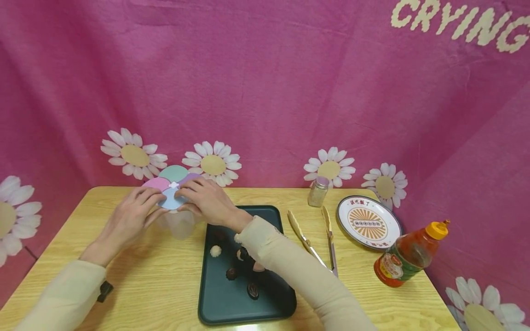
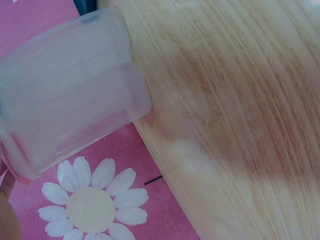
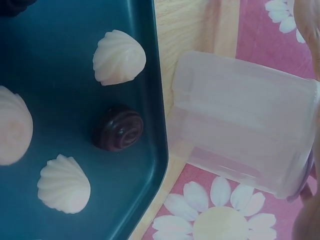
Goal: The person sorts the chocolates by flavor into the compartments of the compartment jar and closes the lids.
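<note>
A translucent plastic canister (image 1: 182, 226) stands on the left of the wooden table, topped by a flower-shaped lid (image 1: 169, 202) with pink, green, purple and blue petals. My left hand (image 1: 126, 217) grips the lid's near left side, fingers on top and thumb low at the edge. On the opposite side my right hand (image 1: 211, 202) pinches the lid between fingers and thumb. Both wrist views show the clear canister wall (image 2: 65, 95), with no contents discernible. Beneath my right forearm lies a dark tray (image 1: 236, 313) of moulded chocolates, among them a white swirl (image 3: 120, 57) and a dark swirl (image 3: 120, 127).
Right of the tray lie open metal tongs (image 1: 306, 242) with tan tips. Farther back are a small lidded glass jar (image 1: 318, 194) and a patterned plate (image 1: 345, 216). A red sauce bottle (image 1: 407, 257) stands at the right edge. Pink daisy cloth (image 1: 265, 101) hangs behind the table.
</note>
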Motion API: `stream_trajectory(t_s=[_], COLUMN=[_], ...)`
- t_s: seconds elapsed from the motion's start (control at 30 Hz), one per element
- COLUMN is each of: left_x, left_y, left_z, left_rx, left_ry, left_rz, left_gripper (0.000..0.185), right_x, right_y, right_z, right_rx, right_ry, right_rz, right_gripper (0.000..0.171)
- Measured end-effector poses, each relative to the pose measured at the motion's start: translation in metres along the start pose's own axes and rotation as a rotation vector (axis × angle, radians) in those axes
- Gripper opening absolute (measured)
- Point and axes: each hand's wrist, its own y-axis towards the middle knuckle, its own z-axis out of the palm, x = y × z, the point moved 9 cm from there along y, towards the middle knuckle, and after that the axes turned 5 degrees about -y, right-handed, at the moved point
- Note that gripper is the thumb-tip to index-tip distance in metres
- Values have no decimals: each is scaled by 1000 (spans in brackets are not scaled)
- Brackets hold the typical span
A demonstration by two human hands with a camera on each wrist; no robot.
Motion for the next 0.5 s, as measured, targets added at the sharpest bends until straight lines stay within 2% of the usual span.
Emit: stream_trajectory(t_s=[0.13,0.33,0.5], left_x=[0,6,8], left_y=[1,8,9], left_z=[0,-1,-3], left_rx=[-14,-36,-38], left_ry=[-1,-31,-50], left_rz=[-4,-56,-67], left_gripper=[65,65,69], right_x=[0,-5,-7], right_y=[0,5,6], right_z=[0,1,-2], right_rx=[-8,-7,3], right_ry=[-6,26,32], right_rz=[6,52,48], right_gripper=[30,27,28])
